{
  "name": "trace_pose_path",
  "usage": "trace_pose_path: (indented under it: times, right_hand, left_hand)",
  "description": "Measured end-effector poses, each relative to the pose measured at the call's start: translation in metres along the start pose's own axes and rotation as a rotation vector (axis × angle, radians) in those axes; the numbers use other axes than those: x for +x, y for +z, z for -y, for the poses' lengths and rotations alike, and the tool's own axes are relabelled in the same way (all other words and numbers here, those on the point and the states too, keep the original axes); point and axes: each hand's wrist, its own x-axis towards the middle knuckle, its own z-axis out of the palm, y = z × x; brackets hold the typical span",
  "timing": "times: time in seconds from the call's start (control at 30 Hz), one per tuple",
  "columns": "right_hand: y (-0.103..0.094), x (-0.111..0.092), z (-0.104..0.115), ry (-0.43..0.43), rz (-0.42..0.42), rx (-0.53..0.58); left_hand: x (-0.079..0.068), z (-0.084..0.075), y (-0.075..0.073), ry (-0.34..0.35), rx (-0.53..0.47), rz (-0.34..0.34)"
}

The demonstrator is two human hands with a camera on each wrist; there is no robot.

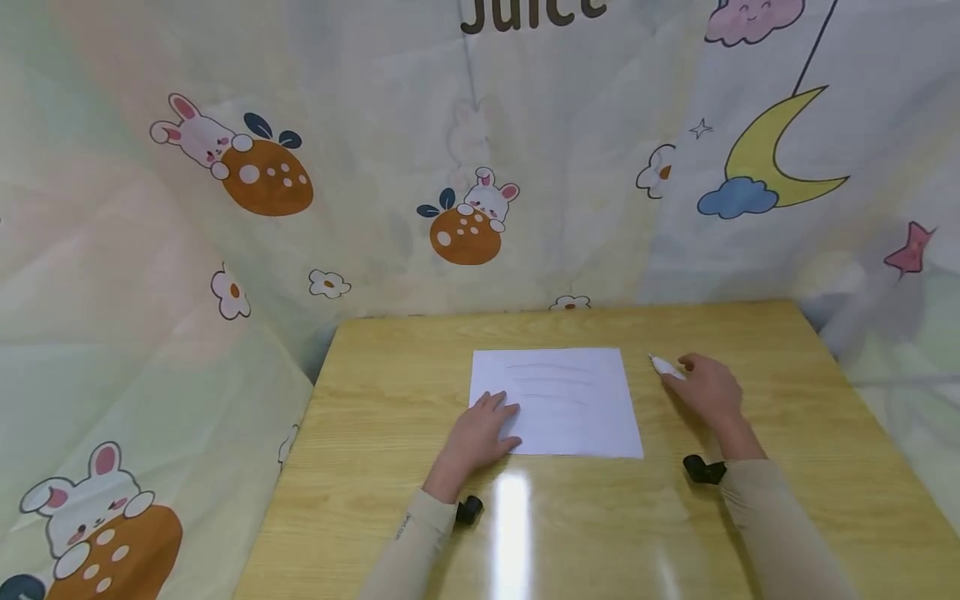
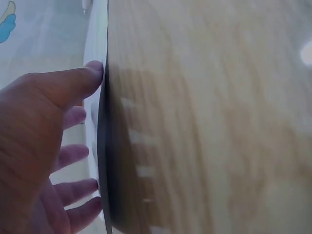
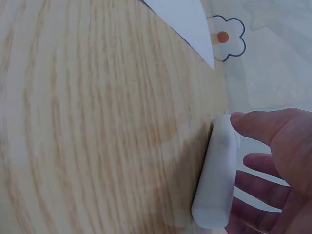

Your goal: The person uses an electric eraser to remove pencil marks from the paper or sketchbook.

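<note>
A white sheet of paper point(image 1: 570, 425) with faint curved lines across its upper part lies on the table. My left hand point(image 1: 480, 433) rests on its lower left corner with fingers spread, and in the left wrist view the thumb point(image 2: 83, 83) lies along the paper's edge. To the right of the sheet is a white pen-like tool point(image 1: 664, 367) with a narrow tip, its smooth rounded body point(image 3: 214, 180) seen in the right wrist view. My right hand point(image 1: 708, 390) is at this tool, the thumb by its tip and the loosely bent fingers point(image 3: 263, 187) behind it.
The wooden table point(image 1: 360, 500) reflects a bright light strip near the front. A printed cloth point(image 1: 375, 167) with rabbits, flowers and a moon hangs behind the table and down its sides. Each wrist wears a small black camera point(image 1: 703, 469).
</note>
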Motion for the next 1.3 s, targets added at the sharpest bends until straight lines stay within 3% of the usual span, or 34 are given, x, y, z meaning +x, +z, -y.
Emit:
trace_pose_path:
  times: [0.33, 0.7, 0.87, 1.03, 1.3]
  right_hand:
    - [0.010, 0.004, -0.005, 0.009, 0.005, 0.002]
    - [0.013, 0.011, 0.000, -0.059, -0.042, 0.047]
    - [0.014, 0.009, 0.005, -0.137, 0.008, 0.088]
    - [0.018, 0.007, 0.014, -0.185, 0.040, 0.125]
    - [0.018, 0.002, 0.030, -0.244, 0.145, 0.251]
  left_hand:
    - [0.000, -0.004, 0.004, -0.044, -0.002, -0.005]
    - [0.003, -0.009, -0.002, -0.096, -0.047, -0.022]
    - [-0.003, -0.012, 0.000, -0.099, -0.062, 0.021]
    - [-0.005, -0.015, 0.003, -0.113, -0.073, -0.023]
    - [-0.003, -0.017, 0.004, -0.137, -0.097, -0.008]
